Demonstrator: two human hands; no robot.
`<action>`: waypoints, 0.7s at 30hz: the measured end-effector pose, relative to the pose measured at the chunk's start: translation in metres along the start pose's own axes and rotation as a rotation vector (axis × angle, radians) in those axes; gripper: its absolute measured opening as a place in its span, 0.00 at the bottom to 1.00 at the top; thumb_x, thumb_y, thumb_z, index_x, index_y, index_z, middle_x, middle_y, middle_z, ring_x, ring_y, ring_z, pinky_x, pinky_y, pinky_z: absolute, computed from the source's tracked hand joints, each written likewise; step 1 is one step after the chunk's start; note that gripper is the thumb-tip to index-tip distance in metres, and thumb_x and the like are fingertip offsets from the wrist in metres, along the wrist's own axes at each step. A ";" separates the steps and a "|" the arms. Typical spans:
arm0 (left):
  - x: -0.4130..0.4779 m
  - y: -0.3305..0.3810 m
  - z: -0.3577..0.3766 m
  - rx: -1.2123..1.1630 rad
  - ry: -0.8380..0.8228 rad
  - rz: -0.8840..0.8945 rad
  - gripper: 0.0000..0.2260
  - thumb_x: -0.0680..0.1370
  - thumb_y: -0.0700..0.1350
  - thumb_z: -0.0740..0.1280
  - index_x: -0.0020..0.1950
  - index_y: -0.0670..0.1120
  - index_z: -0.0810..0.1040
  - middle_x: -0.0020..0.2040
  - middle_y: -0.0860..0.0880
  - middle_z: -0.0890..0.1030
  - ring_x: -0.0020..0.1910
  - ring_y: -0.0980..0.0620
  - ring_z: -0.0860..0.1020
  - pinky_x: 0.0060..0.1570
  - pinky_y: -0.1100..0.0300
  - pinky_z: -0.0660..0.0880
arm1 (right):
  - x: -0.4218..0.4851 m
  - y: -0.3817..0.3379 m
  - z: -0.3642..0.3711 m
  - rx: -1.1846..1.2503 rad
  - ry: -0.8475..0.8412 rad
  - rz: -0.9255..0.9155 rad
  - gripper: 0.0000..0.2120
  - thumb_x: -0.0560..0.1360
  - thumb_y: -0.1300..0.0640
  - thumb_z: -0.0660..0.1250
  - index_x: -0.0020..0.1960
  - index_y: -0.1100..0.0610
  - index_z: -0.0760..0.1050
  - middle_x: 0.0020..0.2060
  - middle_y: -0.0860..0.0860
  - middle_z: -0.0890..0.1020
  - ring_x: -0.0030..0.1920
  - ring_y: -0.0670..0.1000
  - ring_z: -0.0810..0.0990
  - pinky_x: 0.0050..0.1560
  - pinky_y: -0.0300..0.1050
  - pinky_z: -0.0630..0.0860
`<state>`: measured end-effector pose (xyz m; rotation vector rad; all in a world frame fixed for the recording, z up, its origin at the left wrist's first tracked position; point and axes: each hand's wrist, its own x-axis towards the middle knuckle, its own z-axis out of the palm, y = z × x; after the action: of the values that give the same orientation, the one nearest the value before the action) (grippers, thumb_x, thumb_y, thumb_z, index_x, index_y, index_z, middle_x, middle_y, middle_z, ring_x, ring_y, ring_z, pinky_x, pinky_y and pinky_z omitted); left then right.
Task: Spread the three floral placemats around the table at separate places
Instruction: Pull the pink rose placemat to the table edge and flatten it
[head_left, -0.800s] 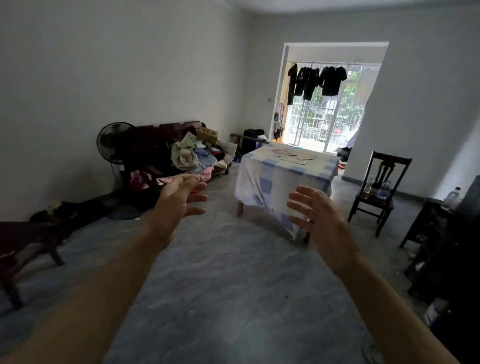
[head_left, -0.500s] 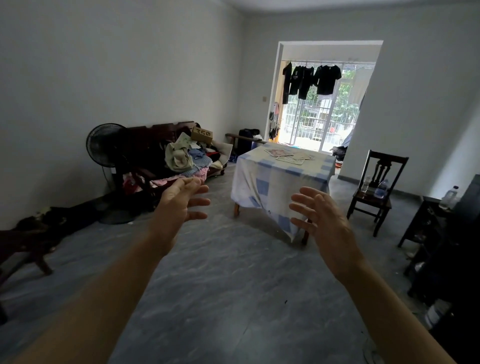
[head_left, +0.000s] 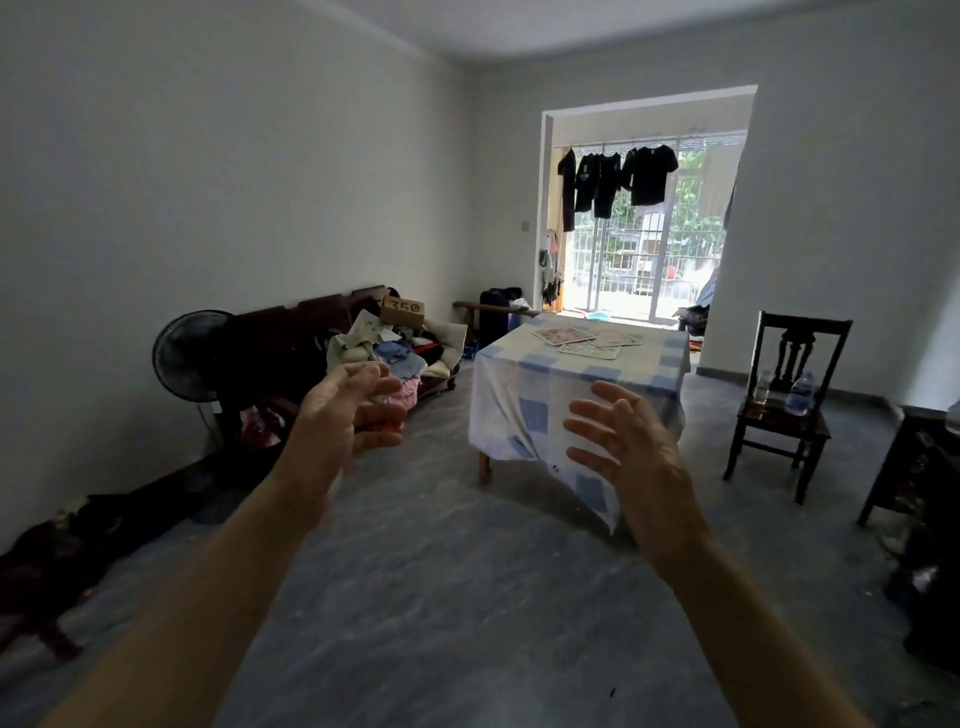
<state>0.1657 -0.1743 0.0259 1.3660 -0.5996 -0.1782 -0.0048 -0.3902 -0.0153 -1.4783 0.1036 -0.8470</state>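
Three floral placemats lie overlapping in a loose pile on top of a table draped in a blue-and-white checked cloth, across the room ahead of me. My left hand and my right hand are both held out in front of me in the air, palms facing each other, fingers spread and relaxed. Neither hand holds anything, and both are well short of the table.
A dark wooden chair with water bottles on its seat stands right of the table. A sofa heaped with clothes and a standing fan line the left wall. Dark furniture fills the right edge. Grey floor lies between me and the table.
The table and placemats look closer and sit more to the right in view; I have moved forward. Both hands stay raised and empty in about the same pose.
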 end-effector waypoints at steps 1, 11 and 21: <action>0.012 -0.006 0.004 -0.010 0.002 -0.009 0.15 0.82 0.49 0.58 0.63 0.43 0.74 0.59 0.42 0.80 0.51 0.44 0.80 0.43 0.53 0.80 | 0.011 0.007 -0.003 -0.003 -0.003 0.004 0.20 0.76 0.43 0.58 0.65 0.50 0.71 0.60 0.52 0.80 0.58 0.50 0.82 0.53 0.46 0.81; 0.141 -0.079 0.006 -0.021 -0.050 -0.062 0.14 0.82 0.51 0.59 0.61 0.45 0.76 0.59 0.44 0.81 0.54 0.43 0.81 0.45 0.52 0.79 | 0.130 0.084 -0.011 -0.060 0.020 0.054 0.20 0.78 0.42 0.59 0.66 0.49 0.71 0.59 0.49 0.81 0.58 0.50 0.82 0.54 0.49 0.80; 0.311 -0.118 -0.026 -0.119 -0.083 -0.033 0.13 0.83 0.48 0.58 0.59 0.42 0.77 0.56 0.42 0.82 0.50 0.45 0.80 0.48 0.49 0.76 | 0.271 0.142 0.041 -0.150 0.073 0.036 0.22 0.74 0.39 0.62 0.62 0.49 0.74 0.55 0.46 0.83 0.57 0.48 0.82 0.54 0.47 0.79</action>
<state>0.4648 -0.3195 0.0040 1.2581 -0.6261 -0.2936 0.2734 -0.5252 -0.0204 -1.5804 0.2522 -0.8798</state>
